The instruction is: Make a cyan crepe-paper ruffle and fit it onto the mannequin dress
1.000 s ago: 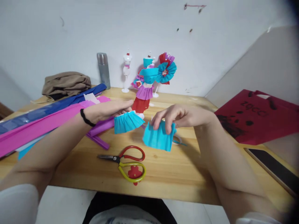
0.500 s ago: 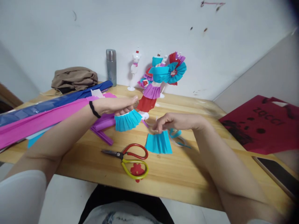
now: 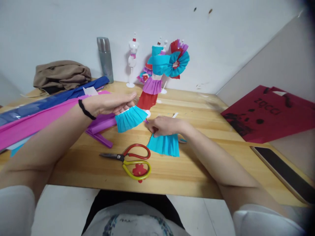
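My left hand holds the top edge of a pleated blue paper piece above the table. Lower and to the right, my right hand is closed at the upper left edge of a second pleated blue piece, which lies on the wood. Red- and yellow-handled scissors rest in front of both hands, and a red paper flower shows through the yellow loop. Just behind the hands stands a small mannequin in a blue top, a purple tier and a red skirt.
Rolled pink paper, a brown cloth and a grey flask are at the left. A bare white mannequin stands by the wall. To the right are a red bag and a phone.
The view has shifted, moving the table items left and up. My right hand has come down onto the left part of the second blue piece. My left hand still holds the first.
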